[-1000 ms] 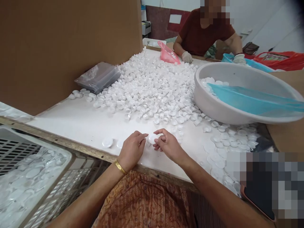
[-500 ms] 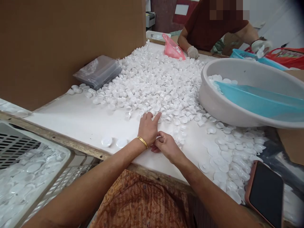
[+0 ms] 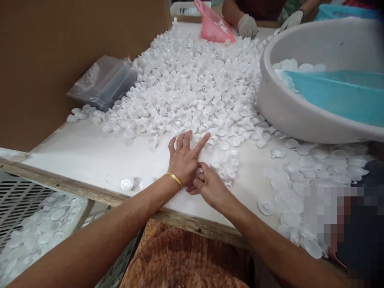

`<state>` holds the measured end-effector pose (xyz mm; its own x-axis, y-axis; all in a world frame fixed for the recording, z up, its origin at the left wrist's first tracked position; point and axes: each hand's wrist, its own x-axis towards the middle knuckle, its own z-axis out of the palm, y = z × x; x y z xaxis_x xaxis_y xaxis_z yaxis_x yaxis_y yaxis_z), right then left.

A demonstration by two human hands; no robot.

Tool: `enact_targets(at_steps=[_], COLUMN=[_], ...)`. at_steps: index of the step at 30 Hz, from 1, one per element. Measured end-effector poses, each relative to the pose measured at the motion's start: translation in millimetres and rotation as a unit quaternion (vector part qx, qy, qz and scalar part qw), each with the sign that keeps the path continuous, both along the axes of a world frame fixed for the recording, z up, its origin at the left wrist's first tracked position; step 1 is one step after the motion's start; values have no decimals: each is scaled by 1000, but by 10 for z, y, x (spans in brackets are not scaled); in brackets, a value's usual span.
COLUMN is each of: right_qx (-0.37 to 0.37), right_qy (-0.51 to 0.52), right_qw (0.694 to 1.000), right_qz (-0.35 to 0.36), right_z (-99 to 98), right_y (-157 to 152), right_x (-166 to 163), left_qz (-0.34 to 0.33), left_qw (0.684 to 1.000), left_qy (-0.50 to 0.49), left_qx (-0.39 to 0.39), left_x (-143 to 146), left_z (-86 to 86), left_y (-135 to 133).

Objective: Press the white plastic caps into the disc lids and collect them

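A big heap of small white plastic caps (image 3: 195, 88) covers the middle of the white table (image 3: 99, 156). My left hand (image 3: 183, 158), with a gold bangle on the wrist, lies flat with fingers spread at the near edge of the heap, fingertips touching the closest caps. My right hand (image 3: 210, 186) sits just behind it near the table's front edge, fingers curled together; what they hold is hidden. Flat white discs (image 3: 295, 192) lie scattered to the right of it.
A large white basin (image 3: 288, 116) with caps and a blue bag stands at the right. A clear plastic bag (image 3: 103, 82) lies by the cardboard wall. A white crate (image 3: 36, 224) with discs is at lower left. Another person's gloved hands (image 3: 247, 26) work beside a pink bag.
My left hand left the right hand and reached forward to the heap's edge, fingers spreading flat. My right hand stayed near the front edge, curled. The view tilted downward.
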<state>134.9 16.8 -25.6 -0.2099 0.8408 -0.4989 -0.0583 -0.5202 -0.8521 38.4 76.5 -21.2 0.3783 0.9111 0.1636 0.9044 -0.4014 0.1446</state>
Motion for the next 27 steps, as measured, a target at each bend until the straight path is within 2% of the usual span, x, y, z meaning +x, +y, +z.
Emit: enact_targets(at_steps=[7, 10, 12, 14, 16, 18, 20, 23, 27], right_qx=[1, 97, 183, 226, 225, 216, 199, 191, 202], right_qy=[-16, -120, -236, -359, -484, -582, -632, -645, -648], right_qw=[1000, 987, 952, 903, 844, 781, 743, 732, 730], right_qz=[6, 45, 71, 64, 51, 68, 95, 106, 82], right_z=[3, 154, 296, 420, 471, 425, 309, 141, 101], right_y=[5, -143, -317, -529, -736, -890, -967, -974, -936], right_x=[-67, 54, 273, 585, 932, 1239, 1442, 1532, 1454], left_qz=[11, 4, -3, -4, 13, 48, 75, 40, -106], left_qw=[1000, 999, 999, 998, 996, 994, 993, 997, 993], left_qy=[0, -22, -15, 18, 48, 56, 42, 6, -49], left_qx=[16, 29, 47, 66, 76, 74, 77, 62, -15], left_x=[26, -33, -156, -347, -557, -714, -753, -558, -47], left_z=[14, 54, 82, 125, 203, 303, 384, 380, 189], left_y=[-1, -61, -110, -148, -175, -206, -252, -353, -446])
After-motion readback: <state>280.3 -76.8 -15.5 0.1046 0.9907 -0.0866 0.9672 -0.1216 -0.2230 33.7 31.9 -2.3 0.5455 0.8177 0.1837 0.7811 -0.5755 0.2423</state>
